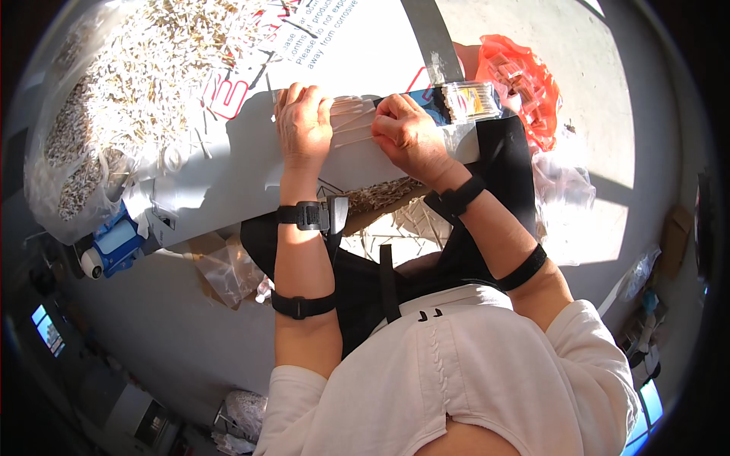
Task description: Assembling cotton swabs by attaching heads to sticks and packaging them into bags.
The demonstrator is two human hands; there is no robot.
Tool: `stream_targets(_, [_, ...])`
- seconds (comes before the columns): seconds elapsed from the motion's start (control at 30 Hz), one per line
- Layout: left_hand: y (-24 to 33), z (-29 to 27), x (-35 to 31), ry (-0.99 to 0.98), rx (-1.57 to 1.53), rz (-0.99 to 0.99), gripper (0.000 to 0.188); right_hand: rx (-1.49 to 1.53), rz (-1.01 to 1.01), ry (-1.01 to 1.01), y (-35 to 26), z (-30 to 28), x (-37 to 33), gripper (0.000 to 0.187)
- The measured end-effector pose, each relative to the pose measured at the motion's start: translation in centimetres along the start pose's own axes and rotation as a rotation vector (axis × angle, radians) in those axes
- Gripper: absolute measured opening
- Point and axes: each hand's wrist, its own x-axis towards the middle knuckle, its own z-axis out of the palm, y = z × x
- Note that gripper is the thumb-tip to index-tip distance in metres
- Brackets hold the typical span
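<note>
Several cotton swabs (pixel 351 121) lie side by side, slightly fanned out, between my two hands above the white board. My left hand (pixel 304 125) is closed around their left ends, fingers curled over the top. At their right ends my right hand (pixel 408 135) is closed in a pinch, the fingertips partly hidden by the hand itself. Just beyond my right hand lies a clear packet of swabs (pixel 471 102) with a dark blue part beside it. To the left spreads a large heap of loose cotton swabs (pixel 137 83), partly in a clear plastic bag (pixel 57 201).
The white printed board (pixel 251 182) serves as the work surface. A red plastic bag (pixel 525 83) with small packets stands at the far right, a clear bag (pixel 563 182) nearer. A blue and white object (pixel 114 243) sits by the board's left corner. More loose swabs (pixel 384 196) show below its near edge.
</note>
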Motion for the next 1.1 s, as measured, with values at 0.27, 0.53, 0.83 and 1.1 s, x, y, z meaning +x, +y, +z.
stream_targets(0.27, [0.5, -1.3, 2.2, -0.284, 0.092, 0.086, 0.012, -0.005, -0.034, -0.011, 0.7, 0.2, -0.1, 0.006])
stream_targets(0.53, [0.1, -1.0, 2.5, -0.197, 0.015, 0.125, 0.01, 0.006, -0.037, -0.007, 0.5, 0.1, 0.0, 0.007])
stream_targets(0.83, [0.9, 0.0, 1.5, -0.123, -0.019, 0.105, 0.012, 0.279, 0.159, 0.189, -0.3, 0.6, -0.3, 0.024])
stream_targets(1.1, [2.2, 1.7, -3.0, 0.369, -0.728, -0.291, 0.047, 0.82, 0.246, 0.371, -0.1, 3.3, 1.5, 0.034])
